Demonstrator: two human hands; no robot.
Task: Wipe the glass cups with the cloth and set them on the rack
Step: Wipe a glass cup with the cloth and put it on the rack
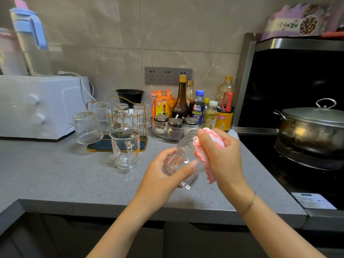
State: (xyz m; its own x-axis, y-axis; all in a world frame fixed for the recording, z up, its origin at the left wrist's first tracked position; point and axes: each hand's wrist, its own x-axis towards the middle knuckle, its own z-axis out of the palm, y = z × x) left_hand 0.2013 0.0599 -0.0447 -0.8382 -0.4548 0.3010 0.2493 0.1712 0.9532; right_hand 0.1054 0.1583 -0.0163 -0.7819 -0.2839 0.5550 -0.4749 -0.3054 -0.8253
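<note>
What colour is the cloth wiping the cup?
The cloth is pink and white, seen best in the head view.

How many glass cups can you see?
6: four upside down on the gold rack, a handled mug upright on the counter, one cup in the left hand. More may be hidden.
</note>
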